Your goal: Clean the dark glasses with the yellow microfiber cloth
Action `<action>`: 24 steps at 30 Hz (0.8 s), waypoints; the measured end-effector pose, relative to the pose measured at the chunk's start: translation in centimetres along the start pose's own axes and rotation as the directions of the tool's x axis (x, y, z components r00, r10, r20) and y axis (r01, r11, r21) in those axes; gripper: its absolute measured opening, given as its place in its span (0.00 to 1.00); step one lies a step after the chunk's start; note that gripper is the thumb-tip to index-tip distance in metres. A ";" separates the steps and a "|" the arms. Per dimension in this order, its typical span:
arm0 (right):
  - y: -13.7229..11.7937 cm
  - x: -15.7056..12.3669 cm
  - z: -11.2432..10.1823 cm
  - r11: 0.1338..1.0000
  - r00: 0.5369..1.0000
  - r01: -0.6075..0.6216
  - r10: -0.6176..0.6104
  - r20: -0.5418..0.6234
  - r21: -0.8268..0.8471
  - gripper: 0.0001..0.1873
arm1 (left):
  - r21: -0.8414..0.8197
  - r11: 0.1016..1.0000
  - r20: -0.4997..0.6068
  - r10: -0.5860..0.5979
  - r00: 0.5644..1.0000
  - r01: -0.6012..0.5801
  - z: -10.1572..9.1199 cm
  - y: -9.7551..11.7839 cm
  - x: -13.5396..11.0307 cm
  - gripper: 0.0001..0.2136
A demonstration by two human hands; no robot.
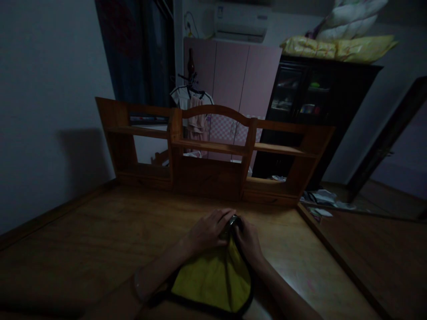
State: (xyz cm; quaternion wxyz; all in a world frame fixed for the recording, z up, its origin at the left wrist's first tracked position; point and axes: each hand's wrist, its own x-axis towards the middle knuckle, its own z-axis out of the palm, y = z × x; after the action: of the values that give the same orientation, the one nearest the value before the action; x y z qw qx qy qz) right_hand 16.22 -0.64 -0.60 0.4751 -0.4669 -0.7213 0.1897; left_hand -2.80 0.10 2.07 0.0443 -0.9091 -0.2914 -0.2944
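A yellow cloth with a black border lies bunched on the wooden surface, its near part spread towards me and its far end gathered up between my hands. My left hand is closed round a small, shiny, dark rounded object, perhaps glass or metal; most of it is covered by my fingers. On the other side, my right hand has its fingers curled on the gathered end of the cloth, against the same object. The dim light hides exactly where the fingertips press.
A wooden bed board stretches around my hands. Beyond it stands a wooden headboard with shelves. Raised edges run along the left wall and the right side. Farther back are a pink wardrobe, a black cabinet and hanging clothes.
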 end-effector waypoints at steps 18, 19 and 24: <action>-0.8 0.3 -0.1 0.999 0.999 -0.043 0.043 0.013 0.009 0.08 | 0.087 0.996 -0.048 -0.032 0.998 0.036 0.3 -0.5 -0.2 0.39; -0.8 0.3 0.0 0.998 0.999 -0.053 0.053 0.014 0.028 0.08 | 0.104 0.994 -0.064 -0.027 0.998 0.034 0.3 -0.5 -0.2 0.38; -0.9 0.2 0.2 0.993 0.996 -0.082 0.080 0.026 0.090 0.11 | 0.185 0.983 -0.088 0.002 0.996 0.014 0.5 -0.6 -0.3 0.37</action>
State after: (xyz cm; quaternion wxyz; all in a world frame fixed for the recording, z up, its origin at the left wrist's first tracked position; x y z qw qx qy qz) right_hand 15.60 -0.82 0.04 0.4798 -0.4717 -0.6975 0.2465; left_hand -3.08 0.58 1.45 0.1406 -0.8863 -0.3182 -0.3056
